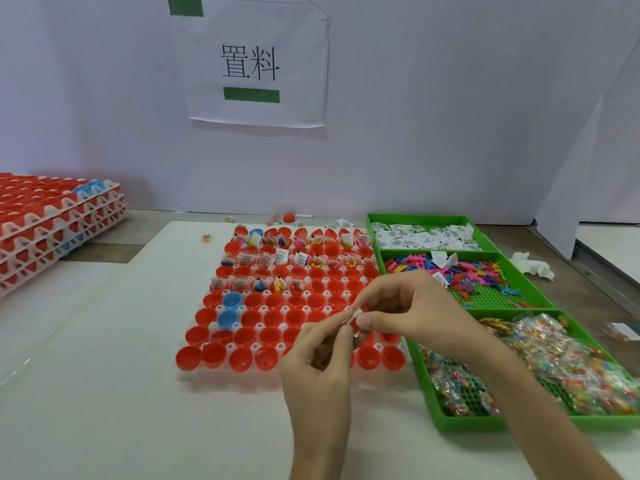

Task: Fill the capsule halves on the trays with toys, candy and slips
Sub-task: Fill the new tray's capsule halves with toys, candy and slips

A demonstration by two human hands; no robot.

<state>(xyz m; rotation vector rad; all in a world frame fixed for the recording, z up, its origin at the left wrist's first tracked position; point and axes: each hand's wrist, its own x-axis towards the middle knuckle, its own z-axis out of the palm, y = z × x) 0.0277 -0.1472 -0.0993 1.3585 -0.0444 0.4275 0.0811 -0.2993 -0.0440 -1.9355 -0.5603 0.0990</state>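
Both hands hover over the near right part of the tray [306, 309] and between them pinch 1 small white slip [357, 315]. The left hand [318, 362] holds it between thumb and forefinger from the near side, and the right hand [412, 306] grips its far edge with curled fingertips, so neither hand is free. The slip looks folded or stuck to another, so the likeliest fault from here is that 2 slips go into 1 cup, or that the paper tears as it is worked apart. The red capsule halves [188, 357] in the far rows already carry toys, candy and slips, while the nearer rows, including the 2 blue halves [231, 301] in the middle, look empty. A slip let go from this height may flutter and land between cups, or in a half that already has 1, leaving another short. The halves seem to sit loosely and close together, so a wrist brushing the near row may tip 1 out. The right forearm passes over the green candy bin [467, 424], and a careless reach to the slip bin [415, 217] or the toy bin [491, 296] may drag packets over the rim.
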